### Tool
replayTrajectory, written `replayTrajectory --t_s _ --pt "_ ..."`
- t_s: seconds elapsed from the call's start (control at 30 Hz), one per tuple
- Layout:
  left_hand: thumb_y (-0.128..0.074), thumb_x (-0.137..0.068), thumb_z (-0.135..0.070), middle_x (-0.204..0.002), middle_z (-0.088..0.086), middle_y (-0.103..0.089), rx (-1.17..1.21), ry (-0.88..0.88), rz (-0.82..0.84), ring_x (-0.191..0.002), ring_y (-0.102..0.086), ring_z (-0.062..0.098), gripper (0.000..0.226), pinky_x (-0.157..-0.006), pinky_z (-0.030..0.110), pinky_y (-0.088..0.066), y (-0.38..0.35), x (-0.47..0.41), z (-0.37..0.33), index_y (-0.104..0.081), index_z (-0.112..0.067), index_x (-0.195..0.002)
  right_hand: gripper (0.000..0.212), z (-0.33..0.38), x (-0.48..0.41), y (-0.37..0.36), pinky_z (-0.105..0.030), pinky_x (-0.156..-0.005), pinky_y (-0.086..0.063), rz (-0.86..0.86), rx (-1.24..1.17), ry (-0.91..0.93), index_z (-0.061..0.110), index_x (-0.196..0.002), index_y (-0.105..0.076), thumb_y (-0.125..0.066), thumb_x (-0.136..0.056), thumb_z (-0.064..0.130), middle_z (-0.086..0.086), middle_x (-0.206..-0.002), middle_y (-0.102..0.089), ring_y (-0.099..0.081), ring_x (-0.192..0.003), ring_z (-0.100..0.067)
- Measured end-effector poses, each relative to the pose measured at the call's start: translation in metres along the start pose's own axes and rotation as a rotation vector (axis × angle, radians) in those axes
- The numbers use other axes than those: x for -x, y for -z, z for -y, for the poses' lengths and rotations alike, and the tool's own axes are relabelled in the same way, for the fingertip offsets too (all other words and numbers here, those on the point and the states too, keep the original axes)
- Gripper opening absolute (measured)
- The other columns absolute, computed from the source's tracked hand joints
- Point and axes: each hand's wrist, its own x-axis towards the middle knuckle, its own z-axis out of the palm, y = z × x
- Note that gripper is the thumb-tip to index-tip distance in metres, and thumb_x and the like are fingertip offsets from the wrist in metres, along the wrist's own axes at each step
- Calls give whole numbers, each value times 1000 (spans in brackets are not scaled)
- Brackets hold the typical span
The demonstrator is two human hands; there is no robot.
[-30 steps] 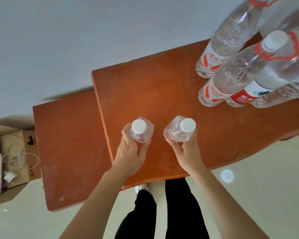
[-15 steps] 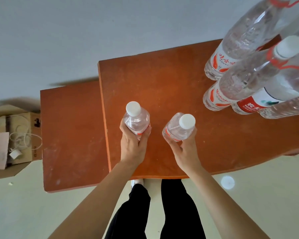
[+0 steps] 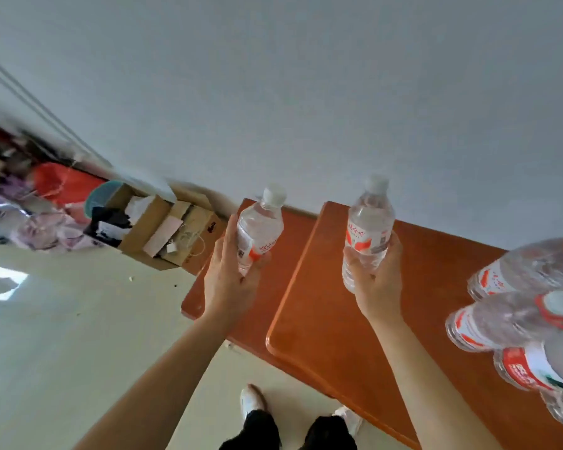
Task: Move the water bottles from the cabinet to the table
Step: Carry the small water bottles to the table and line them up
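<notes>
Across the lower right runs an orange-brown surface [image 3: 322, 336], and a lower surface [image 3: 294, 235] of the same colour lies just beside its left edge. Which is the cabinet and which the table I cannot tell. At the far right of the higher top stands a cluster of clear bottles [image 3: 527, 277].

The left hand [image 3: 231, 284] holds the left bottle [image 3: 260, 228] over the lower top. The right hand [image 3: 379, 287] holds the right bottle [image 3: 368, 232] over the higher one. On both hands the fingers [image 3: 226, 235] are wrapped round the bottle's body, and both bottles are lifted clear of the wood.

To carry well, I judge, keep each bottle upright and grip at the label band, where thin plastic is likely to buckle least. Set each base flat before letting go, well away from any edge.

The labels are white with red swooshes and red Chinese characters, too blurred to read. A red-banded bottle [image 3: 520, 368] in the cluster shows white characters and a green mark. The caps are white.
</notes>
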Motion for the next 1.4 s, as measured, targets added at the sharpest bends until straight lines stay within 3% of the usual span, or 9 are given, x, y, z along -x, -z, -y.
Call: replayTrajectory --t_s 0.13,0.23,0.37,0.53,0.63,0.93,1.1,1.3,1.4 --pt "-66 -87 -48 -130 5 -53 -74 -46 -141 -116 -53 26 83 -93 56 -50 82 3 11 -21 -42 -155 66 65 -11 -48 -10 -93 -47 100 24 154 20 -145 -41 -75 -91 37 4 -135 -57 -60 -117 -5" --pt "-65 -86 -56 -122 2 -57 -199 -121 -313 -106 -59 26 77 -89 50 -52 164 24 27 -36 -33 -153 71 122 11 -97 -20 -98 -51 217 43 318 19 -150 -39 -76 -91 37 2 -140 -56 -59 -123 -9" --pt "-81 -82 -40 -121 2 -61 -386 -149 -472 -103 -61 26 80 -87 47 -51 265 70 62 -41 -30 -151 74 187 68 -166 -14 -98 -42 339 98 560 18 -153 -36 -75 -92 35 4 -142 -52 -51 -124 -1" --pt "-90 -69 -32 -120 5 -64 -582 -155 -641 -103 -62 31 84 -92 50 -49 389 154 127 -47 -34 -142 76 253 167 -256 -43 -102 -50 379 187 839 18 -151 -38 -79 -89 30 -5 -137 -57 -56 -124 -20" --pt "-93 -65 -27 -120 10 -65 -782 -112 -709 -107 -59 32 86 -96 47 -37 478 224 172 -50 -32 -139 87 294 247 -323 -63 -109 -40 401 207 1006 27 -151 -33 -85 -82 18 -5 -139 -56 -54 -128 -26" --pt "-88 -70 -21 -123 14 -64 -1104 310 -814 -115 -59 37 78 -101 56 -37 645 447 277 -56 -27 -141 92 384 493 -488 -63 -122 -11 675 66 1283 36 -147 -36 -85 -75 7 -7 -138 -53 -45 -134 -26" --pt "-90 -68 -18 -122 17 -62 -1180 584 -950 -112 -57 40 84 -98 60 -39 694 584 329 -51 -25 -142 90 402 643 -570 -63 -121 -12 868 -81 1410 32 -143 -43 -88 -70 5 -9 -134 -55 -47 -130 -30" --pt "-93 -63 -14 -121 22 -59 -1270 876 -953 -109 -55 41 97 -92 62 -40 757 720 392 -42 -24 -146 91 409 827 -665 -64 -120 -16 1090 -221 1488 34 -140 -45 -87 -67 1 -5 -132 -57 -53 -127 -31" --pt "-92 -65 -15 -117 21 -61 -1297 1016 -928 -107 -59 41 92 -90 62 -42 808 772 427 -47 -23 -145 91 417 925 -723 -63 -121 -14 1177 -313 1497 33 -139 -47 -87 -65 -1 -5 -132 -57 -53 -127 -31"
